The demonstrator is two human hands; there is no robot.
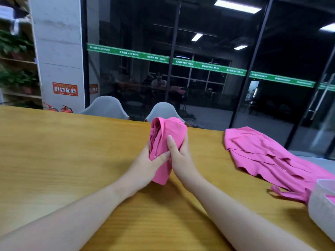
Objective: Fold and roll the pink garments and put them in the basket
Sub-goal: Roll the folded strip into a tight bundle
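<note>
Both hands clasp a folded pink garment (164, 142) upright over the middle of the wooden table (63, 151): the left hand (145, 164) grips its left side with the thumb across the front, the right hand (179, 156) wraps its right side. A second pink garment (262, 153) lies spread at the right, its near end beside the white basket (320, 207) (something pink shows inside).

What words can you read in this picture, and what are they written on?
"MAXIMUM", repeated in white along the green stripe across the dark glass wall.
Chinese characters before each "MAXIMUM": too blurred to read.
Orange-red sign with small pictures on the grey concrete pillar: text too small to read.
Second orange sign behind the glass: unreadable.
</note>
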